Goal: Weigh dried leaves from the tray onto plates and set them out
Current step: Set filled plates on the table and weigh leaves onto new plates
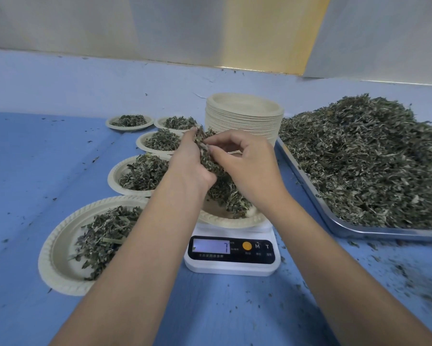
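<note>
A clump (pixel 208 156) of dried leaves is gripped in the left hand (pixel 188 162), whose fingers are curled round it. The same clump is pinched by the right hand (pixel 246 162) between thumb and bent fingertips. Both hands are held above a plate (pixel 234 223), in which a small heap of leaves is already gathered. The plate is carried on a white scale (pixel 231 267), whose display shows 7. To the left, five filled plates (pixel 56 267) are set out in a row running away from the viewer, each apart from the next. Behind the hands, a tall stack (pixel 244 118) of bare plates is placed. To the right, a metal tray (pixel 339 227) is heaped with loose leaves (pixel 372 158). Everything is borne on a blue table (pixel 35 171), over which leaf crumbs are scattered.
</note>
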`<move>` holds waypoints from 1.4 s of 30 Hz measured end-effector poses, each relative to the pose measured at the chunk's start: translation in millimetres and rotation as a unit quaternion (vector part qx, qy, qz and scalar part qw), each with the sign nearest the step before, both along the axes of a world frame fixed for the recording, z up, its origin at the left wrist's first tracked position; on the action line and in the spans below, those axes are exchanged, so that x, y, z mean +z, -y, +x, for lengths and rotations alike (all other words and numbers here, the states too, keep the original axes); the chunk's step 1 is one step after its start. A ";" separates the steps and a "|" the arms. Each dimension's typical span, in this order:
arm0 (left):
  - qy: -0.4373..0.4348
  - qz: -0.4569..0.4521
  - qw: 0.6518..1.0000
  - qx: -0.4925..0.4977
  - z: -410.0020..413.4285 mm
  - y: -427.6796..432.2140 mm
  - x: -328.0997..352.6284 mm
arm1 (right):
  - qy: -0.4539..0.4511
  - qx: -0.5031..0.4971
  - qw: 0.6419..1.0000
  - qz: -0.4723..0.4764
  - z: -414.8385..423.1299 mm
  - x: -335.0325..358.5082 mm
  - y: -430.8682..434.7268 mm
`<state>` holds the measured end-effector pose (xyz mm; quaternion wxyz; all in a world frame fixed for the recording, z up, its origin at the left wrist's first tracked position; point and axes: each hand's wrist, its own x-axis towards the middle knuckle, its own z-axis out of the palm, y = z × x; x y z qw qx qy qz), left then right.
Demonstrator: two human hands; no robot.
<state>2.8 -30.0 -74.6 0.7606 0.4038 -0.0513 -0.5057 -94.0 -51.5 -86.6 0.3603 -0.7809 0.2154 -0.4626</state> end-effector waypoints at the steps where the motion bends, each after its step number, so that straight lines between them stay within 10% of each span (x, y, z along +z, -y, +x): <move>1: -0.002 -0.001 1.000 0.000 0.0 0.1 -0.6 | 0.005 -0.002 1.000 0.003 0.2 -0.1 0.2; 11: -0.112 -0.074 0.990 0.046 11.8 -4.2 1.5 | 0.081 -0.037 0.993 0.074 -6.1 5.0 15.1; 23: -0.110 -0.067 0.990 0.054 7.5 -6.4 2.8 | -0.062 -0.117 0.989 0.068 -13.9 -2.5 29.0; 34: -0.050 -0.075 0.996 0.002 -54.7 26.1 27.7 | 0.142 -0.045 0.942 0.301 -24.6 10.1 33.7; 42: -0.030 -0.015 0.999 -0.040 -125.5 82.8 4.9 | 0.326 -0.075 0.832 0.443 -72.6 9.1 61.6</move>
